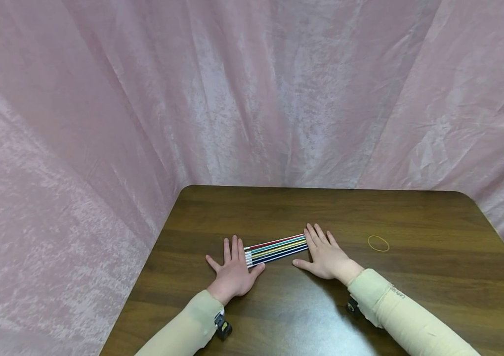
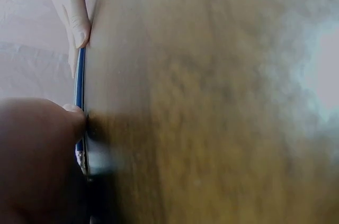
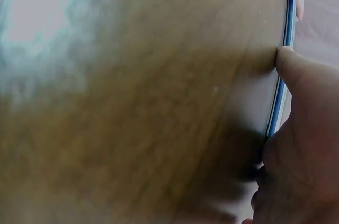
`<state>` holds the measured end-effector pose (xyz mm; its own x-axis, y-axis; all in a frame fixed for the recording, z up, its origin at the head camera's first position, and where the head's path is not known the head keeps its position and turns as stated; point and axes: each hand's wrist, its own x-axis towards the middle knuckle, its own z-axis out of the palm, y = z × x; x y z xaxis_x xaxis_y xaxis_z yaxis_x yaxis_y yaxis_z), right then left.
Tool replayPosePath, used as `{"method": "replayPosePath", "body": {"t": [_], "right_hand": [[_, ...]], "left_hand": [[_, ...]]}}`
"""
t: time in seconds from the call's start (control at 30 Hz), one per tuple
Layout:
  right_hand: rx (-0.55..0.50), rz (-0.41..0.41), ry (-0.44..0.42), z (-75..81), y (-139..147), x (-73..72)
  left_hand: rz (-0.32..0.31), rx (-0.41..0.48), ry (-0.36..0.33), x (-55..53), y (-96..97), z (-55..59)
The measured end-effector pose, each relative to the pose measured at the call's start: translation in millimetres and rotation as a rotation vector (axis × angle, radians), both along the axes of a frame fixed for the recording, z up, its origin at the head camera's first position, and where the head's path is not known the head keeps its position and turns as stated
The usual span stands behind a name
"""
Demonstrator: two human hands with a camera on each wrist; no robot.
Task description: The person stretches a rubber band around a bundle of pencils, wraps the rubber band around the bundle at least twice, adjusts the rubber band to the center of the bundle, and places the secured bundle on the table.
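Pencils (image 1: 276,248) lie between left hand (image 1: 233,275) and right hand (image 1: 325,258).

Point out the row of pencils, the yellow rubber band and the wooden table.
Row of pencils (image 1: 277,250): head view, middle of the row's exposed length.
Yellow rubber band (image 1: 381,251): head view, near edge of the loop.
Wooden table (image 1: 278,207): head view, bare far part of the top.

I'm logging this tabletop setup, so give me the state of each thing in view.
Pencils: lying side by side in a row, not banded together
Yellow band: loose on the table, an open loop
Left hand: fingers straight, at the pencils' eraser ends
Right hand: fingers straight, at the pencils' other ends
Pink cloth: hanging in folds behind the table
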<state>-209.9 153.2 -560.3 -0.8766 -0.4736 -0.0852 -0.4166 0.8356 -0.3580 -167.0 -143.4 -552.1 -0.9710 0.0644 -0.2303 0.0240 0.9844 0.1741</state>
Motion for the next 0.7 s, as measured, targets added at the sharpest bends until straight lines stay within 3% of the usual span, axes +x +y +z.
{"method": "replayPosePath", "body": {"t": [0.2,0.5,0.7], "right_hand": [[-0.004,-0.006,-0.008,4.7,1.5,0.3],[0.022,-0.03,0.037,-15.0,0.0,-5.4],[0.013,-0.039,0.034,-12.9,0.5,-2.9]], "left_hand": [[0.014,-0.013,0.006,-2.8,-1.2,-3.8],[0.024,-0.011,0.019,-6.7,3.5,-4.8],[0.027,-0.018,0.009,-8.4,5.9,-5.9]]}}
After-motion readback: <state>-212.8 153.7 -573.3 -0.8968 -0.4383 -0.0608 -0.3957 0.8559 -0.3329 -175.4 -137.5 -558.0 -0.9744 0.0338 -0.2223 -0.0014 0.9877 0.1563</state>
